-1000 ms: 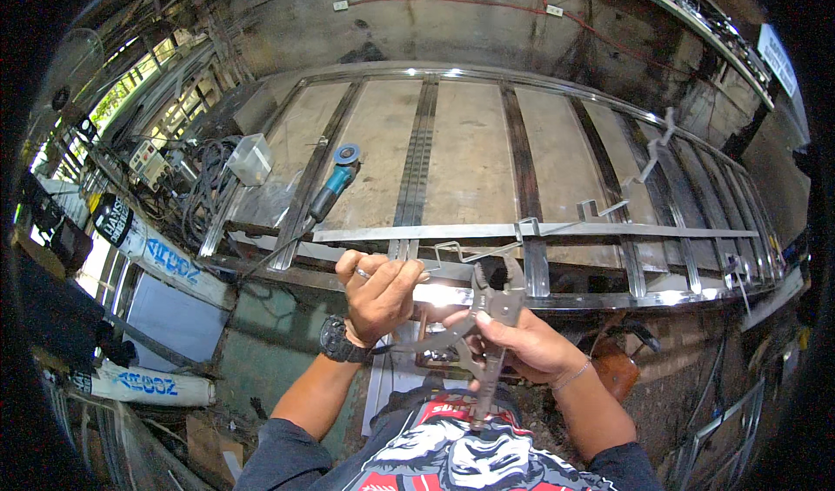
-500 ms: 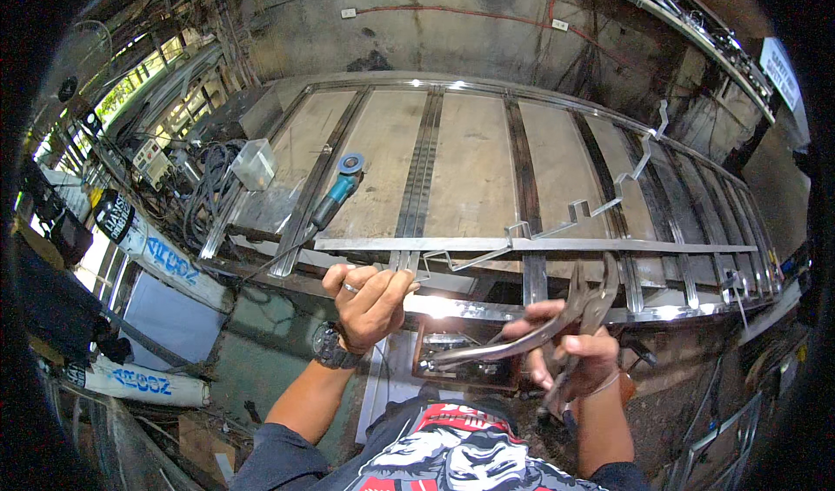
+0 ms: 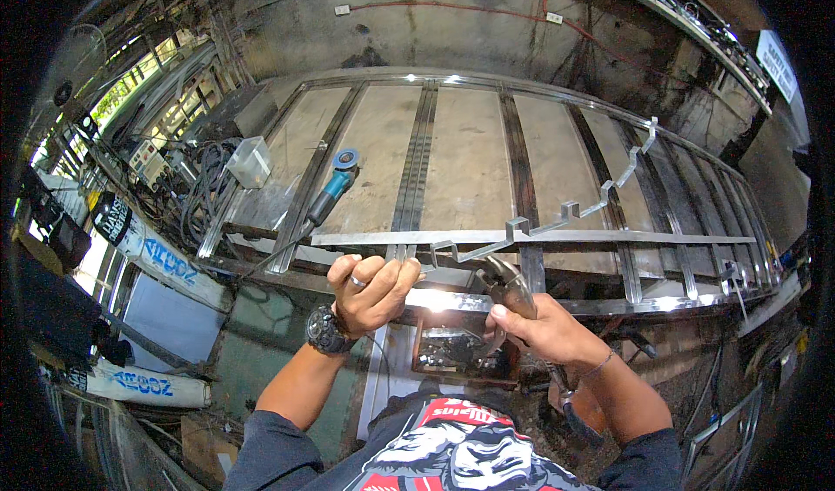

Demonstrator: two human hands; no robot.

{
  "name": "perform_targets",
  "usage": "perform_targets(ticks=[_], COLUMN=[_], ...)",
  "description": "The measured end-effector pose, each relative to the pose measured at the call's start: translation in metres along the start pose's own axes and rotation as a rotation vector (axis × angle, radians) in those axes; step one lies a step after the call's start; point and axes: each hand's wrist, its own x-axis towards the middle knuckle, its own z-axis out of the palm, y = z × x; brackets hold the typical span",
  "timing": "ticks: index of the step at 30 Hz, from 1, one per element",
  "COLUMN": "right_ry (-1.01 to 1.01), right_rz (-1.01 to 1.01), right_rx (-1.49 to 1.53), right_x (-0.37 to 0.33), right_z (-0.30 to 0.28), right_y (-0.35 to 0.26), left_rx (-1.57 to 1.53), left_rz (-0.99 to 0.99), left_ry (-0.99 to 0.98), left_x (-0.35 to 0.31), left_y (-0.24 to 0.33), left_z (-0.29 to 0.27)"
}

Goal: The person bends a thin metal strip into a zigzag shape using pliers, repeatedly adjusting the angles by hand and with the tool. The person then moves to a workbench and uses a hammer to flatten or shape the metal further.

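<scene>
My left hand (image 3: 370,291) is a closed fist at the near edge of a metal frame, wrapped round the near end of a bent flat metal strip. That bent metal strip (image 3: 545,227) zigzags in square steps from beside this fist up to the far right, above the frame. A pair of locking pliers (image 3: 513,295) is in my right hand (image 3: 548,330), fingers closed round its handles. Its jaws point up and to the left, just below the bent strip; whether they touch it I cannot tell. A straight flat bar (image 3: 609,240) lies across the frame just beyond both hands.
The large metal frame (image 3: 419,160) with several crossbars fills the bench. An angle grinder (image 3: 333,187) rests on it, left of centre, near a clear plastic box (image 3: 250,162) and coiled cables (image 3: 207,188). Gas cylinders (image 3: 143,243) lie at the left.
My right hand has moved left and turned the pliers, bringing their jaws near the strip. The bent strip has shifted slightly. My left hand keeps its place.
</scene>
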Motion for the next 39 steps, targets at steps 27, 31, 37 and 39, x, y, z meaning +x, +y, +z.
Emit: perform_targets(ticks=[27,31,37,39], right_ry=[0.095,0.124,0.115,0.133], right_rz=[0.128,0.147,0.110,0.170], right_rx=[0.009,-0.155,-0.086,-0.051], right_x=[0.021,0.031,0.035,0.037], right_z=[0.014,0.009,0.011,0.014], right_y=[-0.015,-0.002,-0.013,-0.018], left_rx=[-0.003,-0.003,-0.105,-0.105], left_rz=[-0.212,-0.259,-0.275,-0.297], left_ry=[-0.293,-0.621,-0.697,-0.627], left_x=[0.009,0.036,0.044,0.042], left_y=[0.028,0.030,0.021,0.026], left_z=[0.009,-0.008,0.013,0.020])
